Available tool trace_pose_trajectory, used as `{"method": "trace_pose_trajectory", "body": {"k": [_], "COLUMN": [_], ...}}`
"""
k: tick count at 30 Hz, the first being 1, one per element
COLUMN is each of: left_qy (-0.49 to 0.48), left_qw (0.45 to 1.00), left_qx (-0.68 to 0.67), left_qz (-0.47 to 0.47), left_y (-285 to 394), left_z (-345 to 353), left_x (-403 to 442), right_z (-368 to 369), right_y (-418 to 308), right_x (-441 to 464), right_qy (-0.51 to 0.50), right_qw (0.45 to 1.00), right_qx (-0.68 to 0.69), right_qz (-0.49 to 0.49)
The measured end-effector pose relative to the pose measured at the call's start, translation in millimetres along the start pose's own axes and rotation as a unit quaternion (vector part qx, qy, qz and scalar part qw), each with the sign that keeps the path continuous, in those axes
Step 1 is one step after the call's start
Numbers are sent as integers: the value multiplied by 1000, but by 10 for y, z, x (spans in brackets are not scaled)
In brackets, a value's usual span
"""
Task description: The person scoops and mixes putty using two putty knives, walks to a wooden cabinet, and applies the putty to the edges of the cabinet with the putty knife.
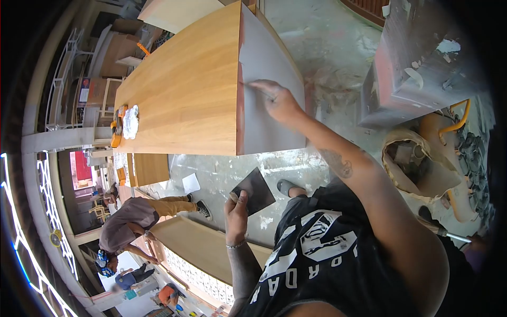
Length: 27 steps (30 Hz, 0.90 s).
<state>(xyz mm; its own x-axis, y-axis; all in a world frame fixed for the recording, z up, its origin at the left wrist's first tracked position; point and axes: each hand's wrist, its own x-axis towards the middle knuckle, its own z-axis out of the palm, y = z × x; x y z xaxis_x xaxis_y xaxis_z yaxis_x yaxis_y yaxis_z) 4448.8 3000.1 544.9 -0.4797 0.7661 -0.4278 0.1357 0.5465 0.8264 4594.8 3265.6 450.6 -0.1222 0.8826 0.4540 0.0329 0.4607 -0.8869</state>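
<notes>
My right hand (282,104) is at the upper middle, its fingers closed together at the white end face (269,127) of a large wooden panel piece (185,90). Something thin and dark shows between these fingers, too small to make out. A reddish strip runs along the edge beside the fingertips. Lower down, my left hand (237,210) grips a dark square plate (256,191) by one corner, with the thumb on top. The plate is held above the floor, apart from the panel piece.
A grey-and-pink block (406,79) stands at the upper right, above an open sack (388,158). A co-worker (129,219) bends over a long panel (198,245) at lower left. Other people (168,294) are farther back. White crumpled material (130,122) lies on the wood.
</notes>
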Motion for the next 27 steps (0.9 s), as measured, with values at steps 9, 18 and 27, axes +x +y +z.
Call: {"method": "trace_pose_trajectory", "body": {"k": [9,18,27], "left_qy": [3,16,15], "left_qw": [998,949,904], "left_qx": [-41,-315,-427], "left_qz": [51,-11,-9], "left_y": [-62,38,72], "left_z": [53,35,47], "left_x": [-4,-33,42], "right_z": [-147,218,293], "right_y": [-86,-263,-524], "right_x": [515,-220,-684], "right_qy": [-58,14,-18], "right_qw": [986,1000,999], "right_qx": [50,20,32], "right_qz": [145,14,8]}}
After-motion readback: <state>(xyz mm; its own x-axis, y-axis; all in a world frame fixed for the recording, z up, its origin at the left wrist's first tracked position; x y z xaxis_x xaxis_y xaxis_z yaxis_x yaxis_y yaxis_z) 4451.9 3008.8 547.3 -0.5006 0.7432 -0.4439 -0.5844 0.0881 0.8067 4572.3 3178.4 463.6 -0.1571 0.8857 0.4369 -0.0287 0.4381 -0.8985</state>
